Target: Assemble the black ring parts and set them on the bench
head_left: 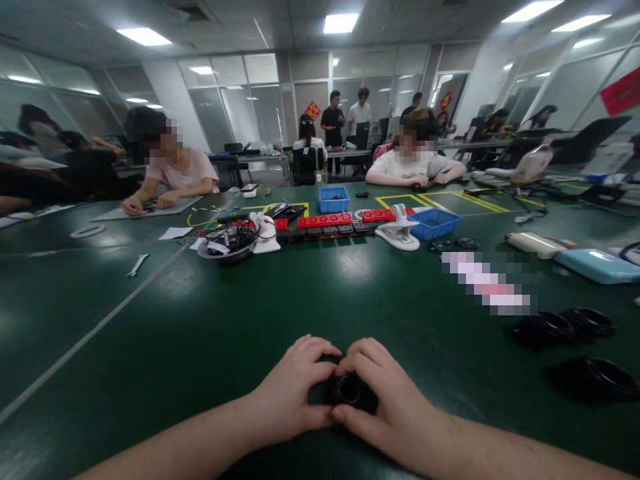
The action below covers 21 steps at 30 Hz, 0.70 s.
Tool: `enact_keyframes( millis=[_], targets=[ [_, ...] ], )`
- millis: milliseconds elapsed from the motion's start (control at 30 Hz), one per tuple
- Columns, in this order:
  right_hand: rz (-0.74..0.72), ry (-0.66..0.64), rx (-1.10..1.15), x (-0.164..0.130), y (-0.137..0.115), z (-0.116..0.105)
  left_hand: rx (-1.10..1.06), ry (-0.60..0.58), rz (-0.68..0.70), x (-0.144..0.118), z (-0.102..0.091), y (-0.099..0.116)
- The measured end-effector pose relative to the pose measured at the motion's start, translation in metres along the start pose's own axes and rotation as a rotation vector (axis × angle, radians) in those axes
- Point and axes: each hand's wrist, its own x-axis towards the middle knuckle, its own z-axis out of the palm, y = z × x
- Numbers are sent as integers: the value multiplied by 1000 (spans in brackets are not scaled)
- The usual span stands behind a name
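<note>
A small black cylindrical part with a round opening (pixel 347 390) is low in the middle of the head view, at the green table's near side. My left hand (pixel 295 383) curves around its left side, with thumb and fingertips at its edge. From the right, my right hand (pixel 385 393) grips the same part, its thumb in front and its fingers over the far side. Both palms partly hide the part's body, so its exact kind is unclear. Three larger black ring-shaped parts, including the nearest one (pixel 603 379), lie on the table to my right.
Across the green table (pixel 200 340) stand red socket strips (pixel 325 220), a white clip-on base (pixel 399 230), a blue bin (pixel 434 223) and a bowl of cables (pixel 227 245). A wrench (pixel 137 265) lies left; a light-blue case (pixel 597 265) lies right. Two people sit opposite.
</note>
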Motion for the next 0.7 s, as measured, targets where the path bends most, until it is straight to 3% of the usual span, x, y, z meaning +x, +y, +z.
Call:
enact_keyframes(
  millis=[500,700],
  targets=[
    [-234,-18,45,3,-3,-1,9,-2,2,1,-2,3],
    [-327,-81,4,2,-6,-3,23,42,32,2,1,0]
  ],
)
